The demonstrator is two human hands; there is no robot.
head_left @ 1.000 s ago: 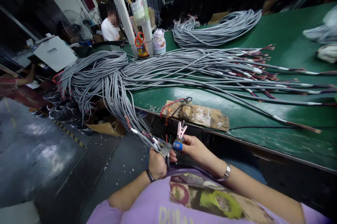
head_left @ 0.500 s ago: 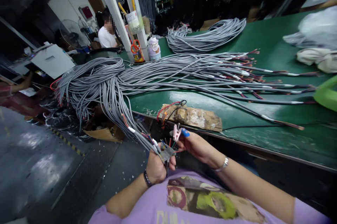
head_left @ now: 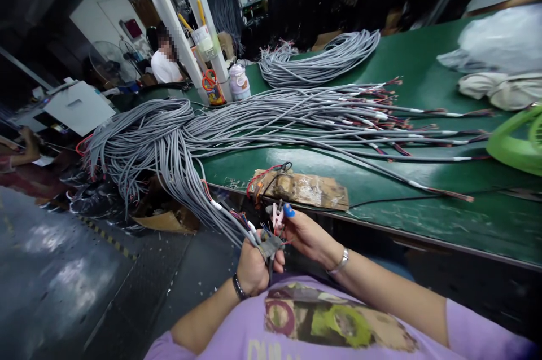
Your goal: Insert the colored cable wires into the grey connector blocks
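Observation:
My left hand [head_left: 253, 268] is closed around the ends of several grey cables [head_left: 237, 229], just off the table's front edge. Thin coloured wires fan out from the stripped ends, and a grey wrapping covers the area by my thumb. Close beside it, my right hand [head_left: 308, 237] pinches a small pink clip [head_left: 277, 217] at the coloured wires. A blue covering sits on my right thumb tip. Whether the clip's jaws grip a wire is too small to tell.
Grey cables with white labels lie across the green table [head_left: 423, 230]. A worn wooden block [head_left: 313, 189] with red and black leads sits at the front edge. Behind are a coiled cable bundle [head_left: 322, 61], a lilac bottle [head_left: 239, 82] and posts. A green plastic object [head_left: 514, 143] is right.
The view has shifted slightly, so the table things appear further left. My right hand and the pink clip have come a little closer to my left hand, which still holds the cables.

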